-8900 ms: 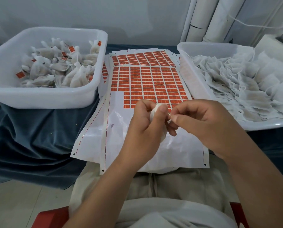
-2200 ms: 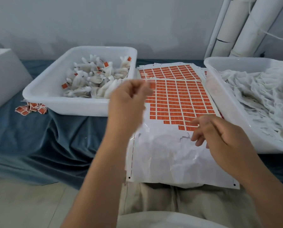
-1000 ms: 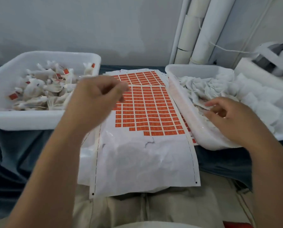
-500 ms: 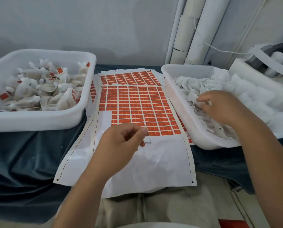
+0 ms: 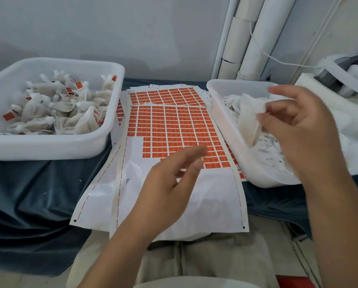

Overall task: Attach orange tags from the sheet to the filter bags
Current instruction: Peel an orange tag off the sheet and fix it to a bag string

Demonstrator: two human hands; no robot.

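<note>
Your right hand [image 5: 298, 132] pinches a white filter bag [image 5: 250, 119] over the right tub [image 5: 226, 113], and the bag hangs long-ways down. Your left hand [image 5: 169, 183] is loose and holds nothing (fingers a bit spread), right above the tag sheet [image 5: 174, 129], so it looks like the nearer one for peeling an orange tag.

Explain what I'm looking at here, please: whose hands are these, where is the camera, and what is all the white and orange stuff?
No machine here: a person wears a camera on the head, looking down at their own hands. Between two white tubs lies a sheet of orange tags, partly used up. The left tub holds filter bags already tagged; the right tub holds plain ones. The right hand is lifting one empty filter bag from that tub. The left hand hovers open over the sheet, holding nothing.
</note>
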